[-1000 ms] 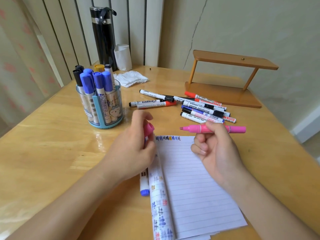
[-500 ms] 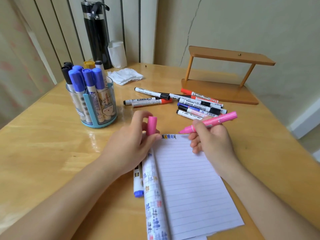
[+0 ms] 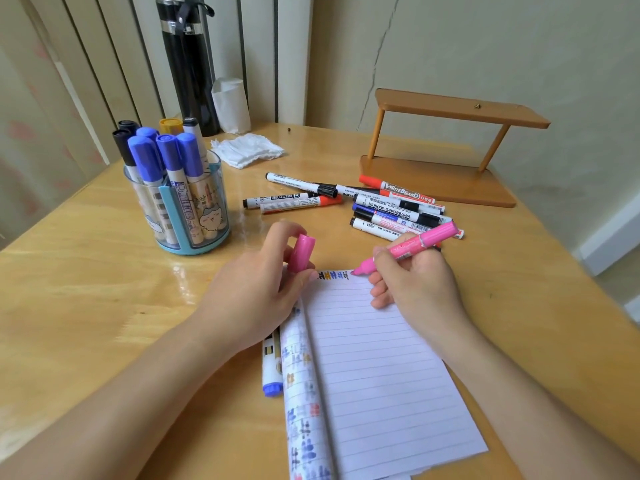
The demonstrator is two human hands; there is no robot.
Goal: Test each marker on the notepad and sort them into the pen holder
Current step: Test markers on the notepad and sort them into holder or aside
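Right hand [image 3: 415,282] grips pink marker [image 3: 417,241], fingers curled round it. Tip down at far edge of notepad [image 3: 374,368], just beside row of small scribbles. Left hand [image 3: 256,289] pinches pink cap [image 3: 301,252], rests on notepad's left edge. Blue marker [image 3: 272,372] lies on table [image 3: 86,306], part hidden under left hand. Holder [image 3: 188,220] stands far left, blue, black and yellow markers upright inside. Loose markers [image 3: 391,209] lie in pile beyond hands. Wooden rack [image 3: 450,161] far right. Black flask [image 3: 188,64] and white tissue [image 3: 247,152] at far edge.
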